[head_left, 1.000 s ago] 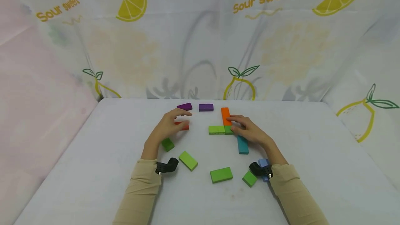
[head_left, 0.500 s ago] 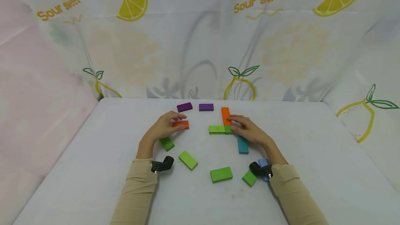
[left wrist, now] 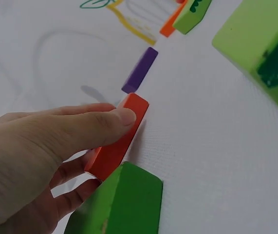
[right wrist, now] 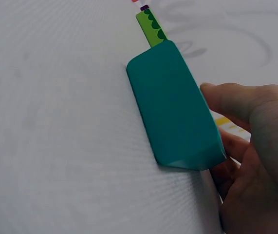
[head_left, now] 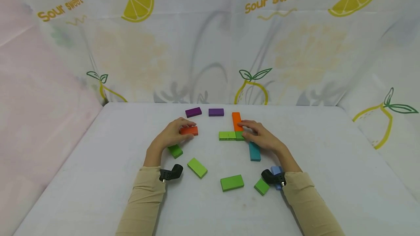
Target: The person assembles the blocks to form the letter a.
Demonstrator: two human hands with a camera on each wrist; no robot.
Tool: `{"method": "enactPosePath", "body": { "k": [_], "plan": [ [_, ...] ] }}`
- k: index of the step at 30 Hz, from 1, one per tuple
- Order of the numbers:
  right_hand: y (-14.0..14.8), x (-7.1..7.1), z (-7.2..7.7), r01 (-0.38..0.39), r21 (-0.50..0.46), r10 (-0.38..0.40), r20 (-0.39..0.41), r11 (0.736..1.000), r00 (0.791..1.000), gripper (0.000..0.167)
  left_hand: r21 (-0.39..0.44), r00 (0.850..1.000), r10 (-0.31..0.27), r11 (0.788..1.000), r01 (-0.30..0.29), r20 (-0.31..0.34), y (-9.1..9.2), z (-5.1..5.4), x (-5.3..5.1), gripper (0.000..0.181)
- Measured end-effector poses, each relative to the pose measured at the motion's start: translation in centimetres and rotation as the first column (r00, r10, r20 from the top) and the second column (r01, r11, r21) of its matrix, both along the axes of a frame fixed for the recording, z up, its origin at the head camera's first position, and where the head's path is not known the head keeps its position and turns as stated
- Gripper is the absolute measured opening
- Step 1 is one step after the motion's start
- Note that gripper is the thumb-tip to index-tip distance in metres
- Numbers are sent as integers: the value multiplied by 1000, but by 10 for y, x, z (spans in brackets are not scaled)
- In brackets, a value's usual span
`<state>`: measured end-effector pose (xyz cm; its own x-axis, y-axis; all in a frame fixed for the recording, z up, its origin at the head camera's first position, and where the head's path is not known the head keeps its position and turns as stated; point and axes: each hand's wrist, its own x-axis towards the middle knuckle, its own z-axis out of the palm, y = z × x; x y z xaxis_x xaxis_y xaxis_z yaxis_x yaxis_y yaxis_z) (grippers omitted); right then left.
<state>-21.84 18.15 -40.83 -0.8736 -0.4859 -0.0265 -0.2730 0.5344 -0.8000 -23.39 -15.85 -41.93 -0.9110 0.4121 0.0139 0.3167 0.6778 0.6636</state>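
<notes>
Red block (head_left: pixel 191 130) in the left hand (head_left: pixel 170 133), pinched between thumb and fingers, between purple blocks (head_left: pixel 216 112) farther back and dark green block (head_left: pixel 175 151) nearer; right hand (head_left: pixel 262 137) at the green block (head_left: pixel 239 136), with thumb at its end and index tip by the orange block (head_left: pixel 236 118), tips apart; cannot tell whether pinching anything; lime block (head_left: pixel 227 136) end to end with the green block; teal block (head_left: pixel 255 153) partly under the right hand; loose lime block (head_left: pixel 197 167), long green block (head_left: pixel 232 183) and short green block (head_left: pixel 261 186) nearer the front of the white table (head_left: pixel 203 210); blue block (head_left: pixel 277 170) partly hidden behind the right wrist camera (head_left: pixel 270 177)
</notes>
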Motion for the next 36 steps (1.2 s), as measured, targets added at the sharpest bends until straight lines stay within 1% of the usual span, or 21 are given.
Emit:
{"method": "enactPosePath", "body": {
  "k": [2,5,9,14,21,27,32,34,36],
  "plan": [
    [-1,2,5,-3,0,3,1,1000,1000,42,-5,1000,-5,1000,5,-9,0,0,0,43],
    [-2,4,7,-6,-4,6,5,1000,1000,42,-13,1000,-11,1000,11,-19,0,-1,0,42],
    [-2,4,8,-5,-2,5,5,1000,1000,43,-17,1000,-13,1000,13,-18,0,-1,0,40],
    [-2,4,8,-7,0,7,-9,1000,1000,42,-20,999,-24,1000,23,-37,0,2,1,39],
    [11,-18,-28,-5,19,5,-36,1000,999,44,-10,999,-34,999,34,-37,1,2,1,38],
    [13,-19,-28,-10,17,11,-43,1000,999,44,-5,998,-36,999,36,-51,1,1,1,37],
    [13,-18,-28,-12,31,14,-44,999,999,44,-16,999,-27,1000,27,-25,2,0,1,37],
    [12,-18,-28,-14,31,16,-52,999,999,44,-14,999,-29,999,28,-29,2,1,2,37],
    [12,-18,-28,-10,25,11,-54,1000,998,43,-13,998,-40,999,39,-47,3,1,2,36]
  ]
}}
